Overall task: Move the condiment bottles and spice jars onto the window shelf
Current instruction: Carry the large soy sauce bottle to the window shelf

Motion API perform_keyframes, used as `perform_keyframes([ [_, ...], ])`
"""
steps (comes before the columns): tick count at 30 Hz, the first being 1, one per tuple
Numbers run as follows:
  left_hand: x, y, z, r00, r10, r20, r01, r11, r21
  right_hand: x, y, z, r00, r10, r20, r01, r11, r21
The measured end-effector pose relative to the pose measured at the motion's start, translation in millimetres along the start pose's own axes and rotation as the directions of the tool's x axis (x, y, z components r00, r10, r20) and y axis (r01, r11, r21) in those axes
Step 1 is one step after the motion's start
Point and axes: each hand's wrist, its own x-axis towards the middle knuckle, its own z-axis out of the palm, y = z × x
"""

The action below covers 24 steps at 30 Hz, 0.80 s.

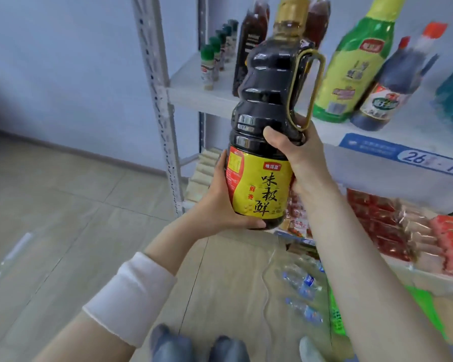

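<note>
I hold a large dark soy sauce bottle with a gold cap, a side handle and a yellow label, upright in front of the shelf. My left hand cups its base and lower left side. My right hand grips its waist just under the handle. On the shelf behind stand several small green-capped spice jars, a dark brown bottle, a green-yellow bottle and a red-capped dark bottle.
The metal rack's upright post stands at left. A lower shelf holds red packaged goods. Water bottles and a green basket lie on the floor. A blue price tag hangs on the shelf edge.
</note>
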Motion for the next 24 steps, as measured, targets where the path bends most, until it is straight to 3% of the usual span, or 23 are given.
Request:
perform_keyframes([
  [7,-88,-17,-146,0.973,-0.015,-0.232,0.021,1.000,0.023,-11,8,181,0.976,0.001,0.220,-0.010,0.999,0.038],
  [13,-162,-46,-260,0.917,-0.063,-0.393,0.069,0.998,0.001,-23,23,334,0.904,0.038,0.426,-0.040,0.999,-0.003],
  [24,-242,-103,-437,0.738,-0.176,-0.652,0.147,0.984,-0.100,-19,60,574,0.728,0.099,0.678,-0.092,0.995,-0.047],
])
